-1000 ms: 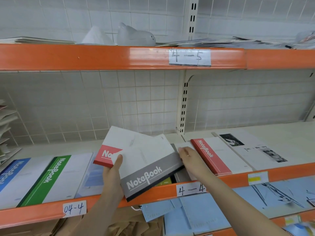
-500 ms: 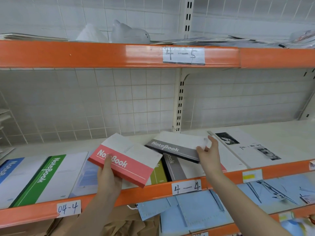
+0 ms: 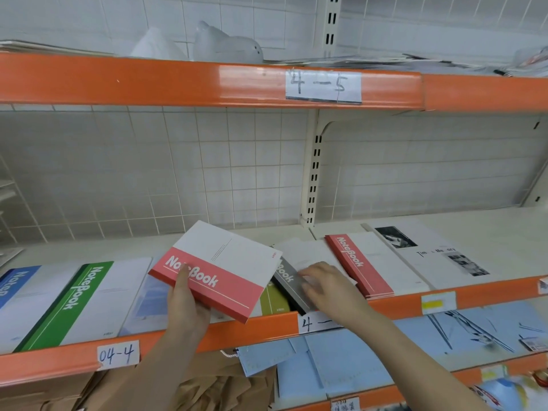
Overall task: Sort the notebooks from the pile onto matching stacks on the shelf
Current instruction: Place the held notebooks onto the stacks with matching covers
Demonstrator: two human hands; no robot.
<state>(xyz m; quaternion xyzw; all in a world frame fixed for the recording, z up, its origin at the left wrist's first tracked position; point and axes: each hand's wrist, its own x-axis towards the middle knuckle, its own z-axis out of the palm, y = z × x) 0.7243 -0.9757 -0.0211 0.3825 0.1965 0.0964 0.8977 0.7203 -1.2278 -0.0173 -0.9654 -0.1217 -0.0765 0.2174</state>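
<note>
Two hands are working at the middle shelf [image 3: 444, 226], whose orange front edge is crossing the lower half of the frame. At the far left a blue notebook [image 3: 14, 295] is lying flat, and just beside it a green notebook [image 3: 86, 301] is lying flat too, above a paper label reading 04-4 [image 3: 118, 353]. Left of centre, the left hand [image 3: 186, 310] is gripping a red notebook [image 3: 219, 268], thumb pressing on its cover, holding it tilted and raised above the shelf. Under its right corner an olive notebook [image 3: 274, 299] is peeking out. At centre, the right hand [image 3: 329, 289] is lying palm down, fingers spread loosely, on a grey notebook [image 3: 289, 280]; whether it is gripping the book or only pressing on it I cannot tell. Right of that hand, a stack of red notebooks [image 3: 364, 268] is sitting flat against the shelf's front edge. Farther right, a white booklet with black-and-white photographs [image 3: 430, 256] is resting on the shelf, just beside the red stack.
</note>
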